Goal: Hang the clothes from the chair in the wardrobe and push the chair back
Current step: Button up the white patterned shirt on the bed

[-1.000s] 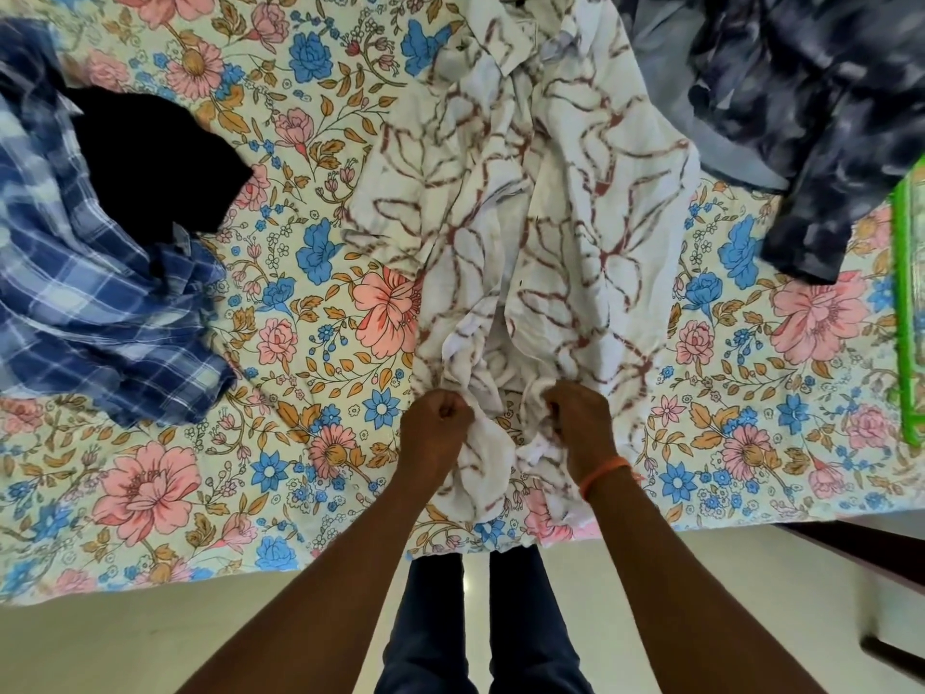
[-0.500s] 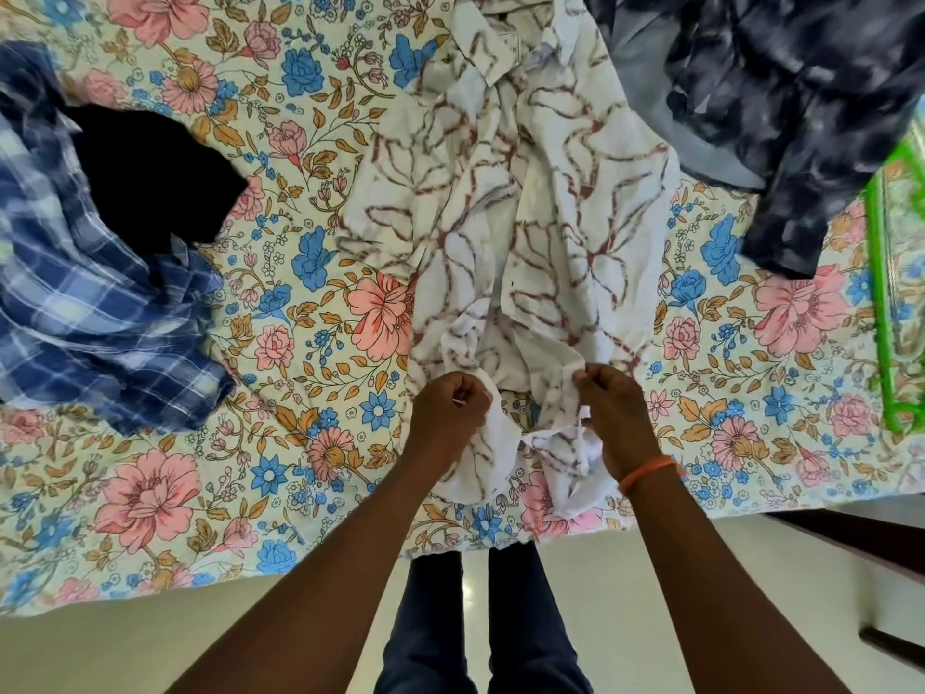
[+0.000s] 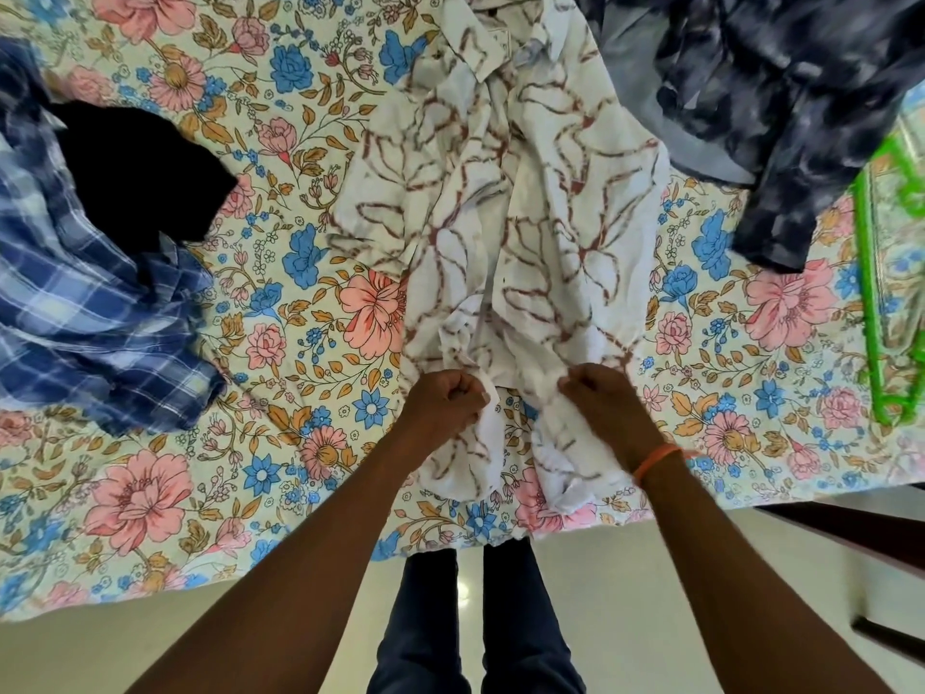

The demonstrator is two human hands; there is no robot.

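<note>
A floral bedsheet (image 3: 165,493) is spread across most of the view, a thin cotton-like cloth printed with pink and blue blooms and tan leaves on a cream ground, its near edge draped over the side of the bed. Laid lengthwise down its middle is a white shirt (image 3: 540,202) patterned with thin reddish-brown leaf outlines; the fabric is crumpled and lightly creased, with the collar at the far end and the two front panels parted along the placket. At the left a blue plaid shirt (image 3: 85,313) is bunched in soft folds, and a plain black garment (image 3: 140,177) lies partly over it. At the upper right a dark mottled shirt (image 3: 801,107) (navy with paler grey-blue blotches) is heaped, one sleeve trailing toward the near edge. A bright green plastic hanger (image 3: 873,313) with slim bars lies at the right edge on the sheet.

The lower hem of the white shirt is gripped on both sides: the left hand (image 3: 443,408) is closed in a fist on the left panel's edge, and the right hand (image 3: 608,408), with a thin orange band (image 3: 656,460) at its wrist, is pinched on the right panel's edge. The hem hangs just over the bed edge, above dark trouser legs (image 3: 475,623) and a pale glossy floor (image 3: 625,593).
</note>
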